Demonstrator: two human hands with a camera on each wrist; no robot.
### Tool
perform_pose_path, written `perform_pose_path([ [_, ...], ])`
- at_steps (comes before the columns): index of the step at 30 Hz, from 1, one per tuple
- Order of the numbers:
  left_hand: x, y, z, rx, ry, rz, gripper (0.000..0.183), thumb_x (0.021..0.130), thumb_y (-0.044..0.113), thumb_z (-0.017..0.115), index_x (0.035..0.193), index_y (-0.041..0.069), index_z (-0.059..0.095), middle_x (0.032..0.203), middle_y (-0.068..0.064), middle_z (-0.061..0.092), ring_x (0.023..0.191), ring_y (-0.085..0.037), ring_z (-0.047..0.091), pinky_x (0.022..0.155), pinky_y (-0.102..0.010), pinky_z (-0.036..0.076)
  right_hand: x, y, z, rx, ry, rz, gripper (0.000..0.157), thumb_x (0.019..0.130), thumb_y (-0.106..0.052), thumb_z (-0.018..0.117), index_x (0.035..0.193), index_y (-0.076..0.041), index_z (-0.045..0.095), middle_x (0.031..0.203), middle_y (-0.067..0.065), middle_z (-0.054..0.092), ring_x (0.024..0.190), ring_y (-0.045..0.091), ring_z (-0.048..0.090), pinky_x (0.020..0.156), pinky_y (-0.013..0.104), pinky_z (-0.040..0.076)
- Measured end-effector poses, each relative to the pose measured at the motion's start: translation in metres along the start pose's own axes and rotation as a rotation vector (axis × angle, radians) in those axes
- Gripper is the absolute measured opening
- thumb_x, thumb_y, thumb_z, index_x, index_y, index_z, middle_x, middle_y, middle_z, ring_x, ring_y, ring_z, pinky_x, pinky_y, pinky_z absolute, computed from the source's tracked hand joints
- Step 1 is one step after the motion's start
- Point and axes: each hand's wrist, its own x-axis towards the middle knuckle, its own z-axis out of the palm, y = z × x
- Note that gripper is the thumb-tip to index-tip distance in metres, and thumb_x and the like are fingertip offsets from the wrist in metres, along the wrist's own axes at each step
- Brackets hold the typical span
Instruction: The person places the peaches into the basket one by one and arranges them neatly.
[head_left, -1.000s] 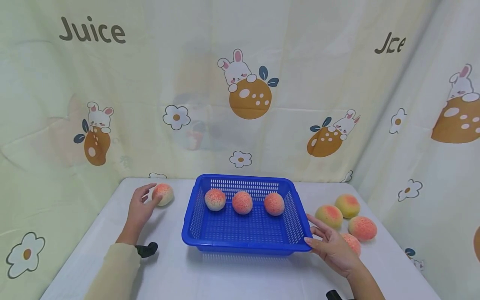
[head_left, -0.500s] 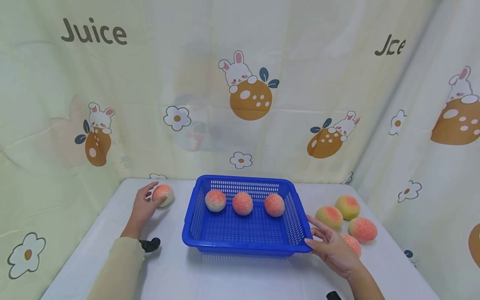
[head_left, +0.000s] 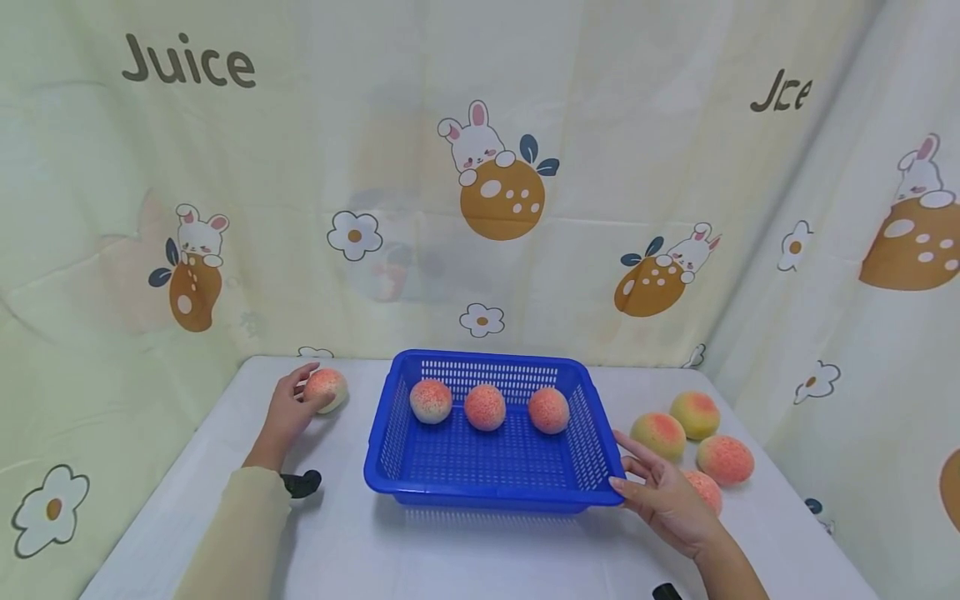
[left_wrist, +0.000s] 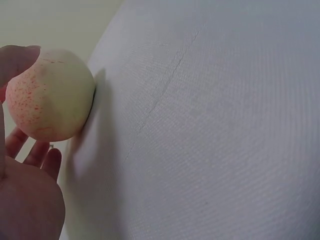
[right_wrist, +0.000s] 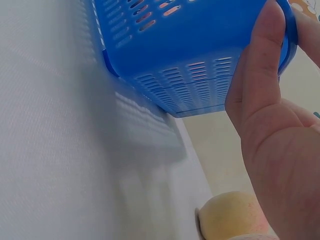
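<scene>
At the table's left side my left hand (head_left: 288,410) holds a pink-and-cream peach (head_left: 330,391) between thumb and fingers. The left wrist view has the thumb on one side of the peach (left_wrist: 55,97) and curled fingertips at the other, with the peach low against the white cloth. A blue plastic basket (head_left: 495,494) with slotted walls stands mid-table, three peaches in a row inside, among them a middle peach (head_left: 484,407). My right hand (head_left: 670,502) grips the basket's right front corner. In the right wrist view the thumb presses on the basket's rim (right_wrist: 290,45).
Right of the basket lie several more peaches, including a yellowish peach (head_left: 695,413) and a pink peach (head_left: 725,458); one is partly behind the right hand. A printed curtain (head_left: 405,167) hangs along the back and sides of the white table (head_left: 435,558).
My left hand has moved slightly right and closer round the peach. The right hand stays at the basket's corner, and the basket and other peaches keep their places.
</scene>
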Motion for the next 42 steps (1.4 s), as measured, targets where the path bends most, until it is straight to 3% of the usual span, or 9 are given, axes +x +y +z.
perform_pose_path([
  [26, 0.0062, -0.0006, 0.0005, 0.049, -0.039, -0.012, 0.073, 0.096, 0.019, 0.070, 0.159, 0.016, 0.034, 0.160, -0.023, 0.034, 0.141, -0.044, 0.039, 0.114, -0.058, 0.041, -0.0006, 0.0001, 0.0014, -0.003, 0.023, 0.020, 0.081, 0.102, -0.005, 0.059, 0.165, -0.011, 0.009, 0.118, 0.000, 0.062, 0.107, 0.014, 0.070, 0.097, 0.033, 0.058],
  [42, -0.0016, -0.0025, 0.0025, 0.048, -0.017, 0.007, 0.069, 0.095, 0.017, 0.072, 0.156, 0.015, 0.040, 0.155, -0.020, 0.041, 0.138, -0.041, 0.043, 0.112, -0.055, 0.043, -0.0006, -0.0022, 0.0014, -0.010, 0.016, 0.011, 0.081, 0.102, -0.004, 0.060, 0.165, -0.011, 0.010, 0.118, 0.000, 0.062, 0.105, 0.014, 0.070, 0.095, 0.031, 0.059],
])
